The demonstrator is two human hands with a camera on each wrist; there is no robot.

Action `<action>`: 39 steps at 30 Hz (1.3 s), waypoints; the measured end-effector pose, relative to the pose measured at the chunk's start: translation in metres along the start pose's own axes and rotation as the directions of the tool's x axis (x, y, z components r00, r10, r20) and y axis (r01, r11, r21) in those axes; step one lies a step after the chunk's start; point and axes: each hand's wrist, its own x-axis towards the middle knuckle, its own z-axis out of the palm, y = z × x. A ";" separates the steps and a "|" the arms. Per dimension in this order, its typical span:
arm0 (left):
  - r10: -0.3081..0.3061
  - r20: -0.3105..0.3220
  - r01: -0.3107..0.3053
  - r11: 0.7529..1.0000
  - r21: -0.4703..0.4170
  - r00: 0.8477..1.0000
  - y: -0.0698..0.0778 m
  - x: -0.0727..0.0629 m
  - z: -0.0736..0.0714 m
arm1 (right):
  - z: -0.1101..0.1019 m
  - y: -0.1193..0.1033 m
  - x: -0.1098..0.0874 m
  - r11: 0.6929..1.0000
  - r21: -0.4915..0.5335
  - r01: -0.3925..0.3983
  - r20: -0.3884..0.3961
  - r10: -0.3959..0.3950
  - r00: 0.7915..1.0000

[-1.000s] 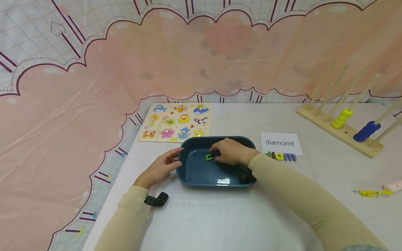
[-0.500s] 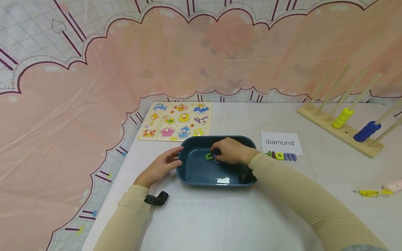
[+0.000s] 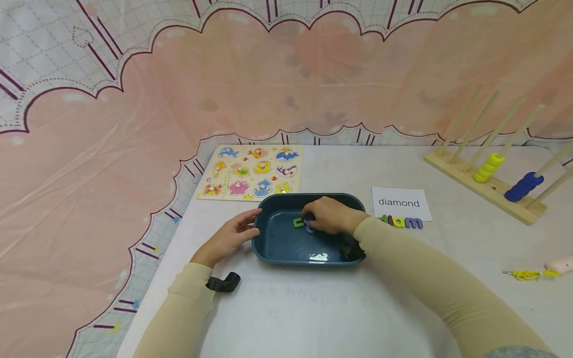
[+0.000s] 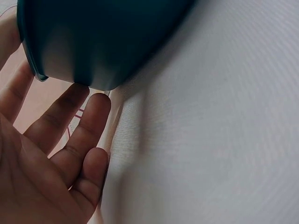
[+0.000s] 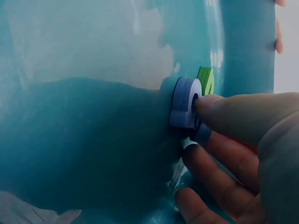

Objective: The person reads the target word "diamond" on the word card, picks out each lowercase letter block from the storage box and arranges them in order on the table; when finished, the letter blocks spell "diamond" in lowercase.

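Letter in purple [image 5: 182, 103] is seen inside the tray [image 3: 282, 248], beside a green letter [image 3: 297, 223]; it is apparently pinched between thumb and fingers of the right hand [image 3: 332, 215]. More of its purple surface is exposed than half a second earlier, so it is judged to be turned in the grip, within the tray. The tray's left end is touched by the left hand [image 3: 226, 241], fingers loosely spread. A row of letters [image 3: 402, 223] is set beside a "diamond" card [image 3: 400, 195].

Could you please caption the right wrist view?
Right grip on a purple letter beside a green one in a tray.
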 end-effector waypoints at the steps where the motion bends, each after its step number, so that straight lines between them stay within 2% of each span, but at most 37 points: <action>1: 0.000 0.000 0.000 1.000 -0.001 1.000 0.000 0.000 0.000 | 0.000 0.000 0.000 1.000 -0.001 -0.005 0.002 0.005 1.000; 10: 0.001 0.001 -0.001 1.000 0.000 1.000 0.001 0.002 0.001 | 0.000 0.000 0.001 1.000 -0.007 -0.016 0.010 0.016 1.000; 20: -0.014 0.002 0.014 1.000 0.008 1.000 -0.001 0.003 0.001 | -0.018 -0.011 -0.009 0.999 -0.016 0.035 -0.058 -0.036 0.998; 24: -0.016 0.003 0.016 1.000 0.008 1.000 -0.002 0.003 0.000 | -0.030 -0.016 -0.018 0.999 -0.007 0.043 -0.083 -0.043 0.996; 31: -0.024 0.001 0.024 1.000 0.017 1.000 -0.003 0.002 0.000 | -0.042 -0.016 -0.043 0.991 -0.085 0.100 -0.170 -0.114 0.979; 39: 0.010 -0.004 -0.010 0.998 0.059 1.000 -0.005 0.001 -0.001 | -0.052 -0.006 -0.069 0.993 -0.097 0.061 -0.226 -0.082 0.971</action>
